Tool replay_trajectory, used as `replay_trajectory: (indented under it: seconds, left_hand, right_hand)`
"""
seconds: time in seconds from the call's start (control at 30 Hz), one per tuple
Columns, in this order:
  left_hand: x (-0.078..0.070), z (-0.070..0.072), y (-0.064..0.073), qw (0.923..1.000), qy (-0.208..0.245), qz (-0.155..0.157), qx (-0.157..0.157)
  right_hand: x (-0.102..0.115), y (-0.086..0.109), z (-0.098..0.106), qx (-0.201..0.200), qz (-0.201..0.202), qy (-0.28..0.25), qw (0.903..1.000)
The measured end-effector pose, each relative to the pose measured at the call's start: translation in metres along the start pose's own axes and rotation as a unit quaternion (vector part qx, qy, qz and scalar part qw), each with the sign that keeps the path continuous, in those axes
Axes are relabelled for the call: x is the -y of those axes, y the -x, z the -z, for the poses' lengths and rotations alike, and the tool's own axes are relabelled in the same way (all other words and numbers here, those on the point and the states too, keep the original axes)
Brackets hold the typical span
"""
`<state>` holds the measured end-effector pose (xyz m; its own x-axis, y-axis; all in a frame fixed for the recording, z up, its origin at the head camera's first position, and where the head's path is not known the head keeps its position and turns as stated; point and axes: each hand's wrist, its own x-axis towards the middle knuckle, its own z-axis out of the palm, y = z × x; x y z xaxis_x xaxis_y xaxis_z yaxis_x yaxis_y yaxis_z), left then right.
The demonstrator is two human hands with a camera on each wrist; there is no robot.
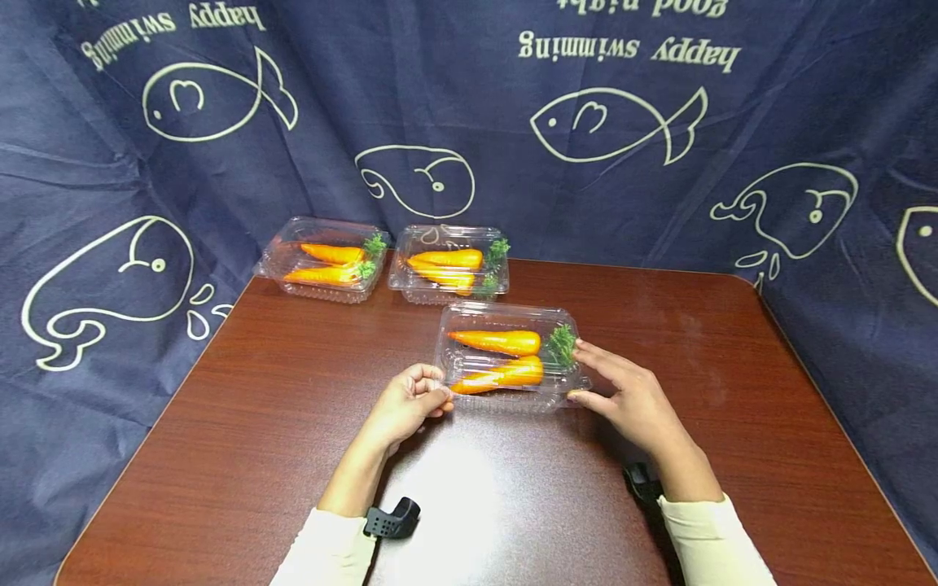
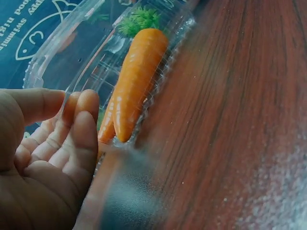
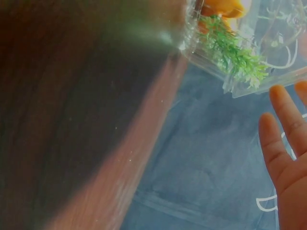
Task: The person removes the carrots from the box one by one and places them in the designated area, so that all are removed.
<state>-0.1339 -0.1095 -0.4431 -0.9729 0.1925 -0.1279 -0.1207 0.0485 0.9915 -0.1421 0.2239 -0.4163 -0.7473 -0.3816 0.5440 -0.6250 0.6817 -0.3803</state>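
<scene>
The clear plastic box (image 1: 513, 400) sits on the table, around the middle of the scene, with the left hand (image 1: 410, 403) at its near left corner and the right hand (image 1: 623, 395) at its right end. The left hand pinches the thin rim between thumb and fingers, a narrow hold. The right hand is spread wide, thumb by the near right corner and straight fingers at the right side; it seems to steady the box rather than clasp it. Whether the lid is fully pressed down I cannot tell.

The box looks light and springy: thin walls that would probably bend or dent under a hard squeeze, and a smooth surface likely to slip. The rim and corners should be the firmest places to take hold, one hand at each end, with gentle pressure.

Inside lie two carrots (image 1: 497, 342), points to the left, with green leaves (image 1: 563, 345) at the right end. Farther off and to the left stand two more filled boxes, the left box (image 1: 274, 262) and the middle box (image 1: 421, 295), just beside each other. All three rest on the brown table (image 1: 256, 439), and a blue cloth (image 1: 498, 138) hangs beyond its far edge.
</scene>
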Motion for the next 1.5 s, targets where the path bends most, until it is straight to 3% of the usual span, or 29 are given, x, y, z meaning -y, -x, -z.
replay_trajectory:
  seconds: [0.27, 0.4, 0.6, 0.9, 1.17, 1.5]
  left_hand:
    - [0.0, 0.003, 0.0, 0.9975, -0.062, -0.028, -0.02]
    - [-0.001, 0.006, -0.001, 0.9959, -0.083, -0.035, -0.013]
    - [-0.001, 0.008, -0.005, 0.9977, -0.057, -0.032, 0.019]
    - [0.001, 0.01, -0.008, 0.9982, -0.045, -0.026, 0.031]
    - [0.003, 0.011, -0.008, 0.9984, -0.042, -0.029, 0.027]
    - [0.006, 0.01, -0.007, 0.9987, -0.032, -0.029, 0.027]
  right_hand:
    - [-0.003, -0.005, 0.003, -0.001, -0.014, -0.011, 0.9998]
    - [-0.004, -0.01, 0.005, -0.003, -0.017, -0.023, 0.9996]
    - [-0.004, -0.019, 0.009, 0.001, -0.016, -0.035, 0.9993]
    - [-0.009, -0.033, 0.015, -0.008, -0.028, -0.063, 0.9976]
    - [-0.015, -0.054, 0.018, -0.011, -0.053, -0.109, 0.9926]
    - [-0.024, -0.078, 0.019, -0.034, -0.074, -0.098, 0.9919]
